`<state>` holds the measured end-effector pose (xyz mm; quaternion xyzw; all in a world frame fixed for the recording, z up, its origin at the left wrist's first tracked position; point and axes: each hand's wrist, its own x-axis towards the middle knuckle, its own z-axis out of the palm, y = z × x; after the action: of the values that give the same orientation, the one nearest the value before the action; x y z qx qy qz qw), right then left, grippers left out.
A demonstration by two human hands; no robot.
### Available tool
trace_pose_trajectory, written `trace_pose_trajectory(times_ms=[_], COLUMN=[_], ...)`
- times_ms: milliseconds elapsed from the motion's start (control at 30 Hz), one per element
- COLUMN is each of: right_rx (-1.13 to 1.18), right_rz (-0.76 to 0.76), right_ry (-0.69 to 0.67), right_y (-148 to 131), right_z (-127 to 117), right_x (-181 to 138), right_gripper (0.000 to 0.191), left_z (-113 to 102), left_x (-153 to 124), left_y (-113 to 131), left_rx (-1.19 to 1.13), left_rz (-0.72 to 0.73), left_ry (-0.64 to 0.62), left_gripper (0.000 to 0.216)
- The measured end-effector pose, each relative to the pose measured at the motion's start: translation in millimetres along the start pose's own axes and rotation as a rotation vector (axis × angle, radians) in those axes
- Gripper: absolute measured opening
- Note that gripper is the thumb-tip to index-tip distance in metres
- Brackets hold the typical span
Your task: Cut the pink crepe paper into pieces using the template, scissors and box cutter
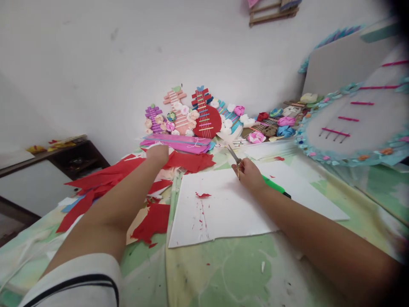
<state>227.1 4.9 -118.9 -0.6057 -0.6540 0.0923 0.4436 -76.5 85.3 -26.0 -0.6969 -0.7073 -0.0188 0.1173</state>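
My right hand [251, 174] grips a pair of scissors [235, 156] above a white board [223, 204]. Its blades point away from me and a little left, toward a pale pointed piece [227, 137] near the back. Under the right wrist a green cutter [273, 184] with a black end lies on the board. Stretched out to the left, my left hand [158, 154] is closed over a heap of red paper [191, 161] and pale scraps. Its fingertips are hidden, so what it holds cannot be made out. A red scrap [203, 195] lies on the board.
Decorated lute-shaped crafts, one with a red round body [208, 121], lean along the wall. A large blue-edged craft [367, 123] stands at the right. More red paper [153, 221] lies left of the board on the patterned tablecloth [236, 273]. A dark shelf [76, 160] is at far left.
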Motion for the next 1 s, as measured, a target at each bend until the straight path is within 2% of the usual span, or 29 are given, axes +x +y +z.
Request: trace_pose_trajectory(times_ms=[167, 300, 467, 600, 833, 1000], right_rx=[0.007, -0.002, 0.012, 0.018, 0.026, 0.016], right_rz=[0.042, 0.065, 0.077, 0.103, 0.120, 0.124], right_ry=[-0.017, -0.049, -0.048, -0.049, -0.050, -0.055], right_y=[-2.1, -5.2, -6.1, -6.0, -7.4, -8.0], right_z=[-2.0, -3.6, -3.9, -4.7, -6.8, -7.8], right_x=[-0.5, -1.4, -2.3, -3.1, -1.7, -1.9], right_gripper=[0.031, 0.030, 0.030, 0.031, 0.032, 0.031], left_z=[6.5, 20.3, 37.6, 44.3, 32.7, 22.1], left_x=[32.5, 59.0, 77.0, 79.4, 74.7, 77.7], left_y=[61.9, 89.4, 94.7, 96.8, 95.4, 91.4], left_rx=[0.098, 0.156, 0.195, 0.208, 0.221, 0.223], left_rz=[0.188, 0.262, 0.284, 0.331, 0.354, 0.352], left_ry=[-0.017, -0.069, -0.130, -0.118, -0.034, -0.041], left_gripper=[0.029, 0.030, 0.031, 0.031, 0.030, 0.030])
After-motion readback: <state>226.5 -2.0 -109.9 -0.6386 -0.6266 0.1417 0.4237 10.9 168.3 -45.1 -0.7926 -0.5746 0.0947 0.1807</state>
